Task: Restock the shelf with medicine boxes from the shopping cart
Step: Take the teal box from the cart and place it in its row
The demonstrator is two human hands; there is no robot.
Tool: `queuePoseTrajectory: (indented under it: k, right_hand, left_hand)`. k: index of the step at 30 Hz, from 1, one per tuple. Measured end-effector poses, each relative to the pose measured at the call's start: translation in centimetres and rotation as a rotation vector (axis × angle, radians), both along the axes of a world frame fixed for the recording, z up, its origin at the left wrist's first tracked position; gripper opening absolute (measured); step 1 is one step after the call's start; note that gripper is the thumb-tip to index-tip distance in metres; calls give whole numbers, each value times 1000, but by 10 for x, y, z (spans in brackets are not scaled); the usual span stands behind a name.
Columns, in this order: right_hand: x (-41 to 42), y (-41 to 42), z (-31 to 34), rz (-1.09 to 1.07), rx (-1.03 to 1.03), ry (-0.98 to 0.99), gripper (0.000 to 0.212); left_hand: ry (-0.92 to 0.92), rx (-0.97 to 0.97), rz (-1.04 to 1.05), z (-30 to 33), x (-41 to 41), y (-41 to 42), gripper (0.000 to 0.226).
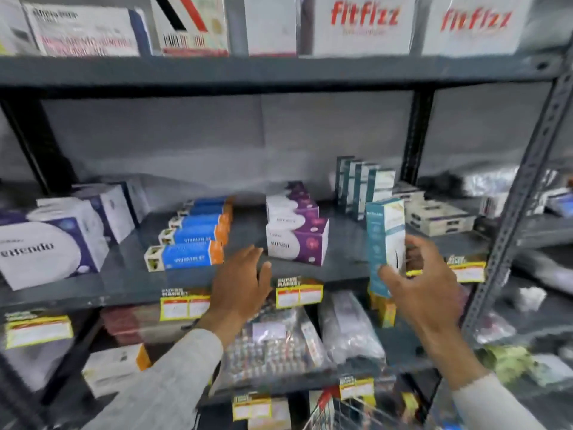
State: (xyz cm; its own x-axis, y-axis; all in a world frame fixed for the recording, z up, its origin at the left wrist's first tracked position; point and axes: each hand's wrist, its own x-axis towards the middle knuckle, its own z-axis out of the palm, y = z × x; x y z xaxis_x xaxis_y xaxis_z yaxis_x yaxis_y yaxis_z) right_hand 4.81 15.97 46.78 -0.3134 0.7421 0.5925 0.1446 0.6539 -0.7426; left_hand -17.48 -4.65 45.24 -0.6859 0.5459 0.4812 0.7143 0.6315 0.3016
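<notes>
My right hand [424, 283] grips a tall teal-and-white medicine box [384, 240], held upright just in front of the middle shelf [130, 274]. Behind it on that shelf stands a row of matching teal boxes [362, 184]. My left hand [240, 285] hovers with fingers apart over the shelf's front edge, holding nothing, between the blue-and-orange boxes [189, 243] and the purple-and-white boxes [297, 234]. The wire rim of the shopping cart [350, 414] shows at the bottom edge.
Large white-and-purple boxes [52, 240] fill the shelf's left end, and flat pale boxes [437, 217] lie at the right. Fitfizz cartons [362, 23] stand on the shelf above. Bagged goods [273, 342] lie on the shelf below. A grey upright [524, 193] stands at right.
</notes>
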Motion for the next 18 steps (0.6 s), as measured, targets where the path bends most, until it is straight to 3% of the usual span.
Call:
queuePoseTrajectory:
  k: [9,18]
  right_hand:
    - [-69,77,36,-6,-133,-42,46]
    - [-80,88,-3,8,-118,-88,66]
  left_hand:
    - [22,-207,14,-11,-17,15,63]
    - [51,-249,26,-14,-20,15,71]
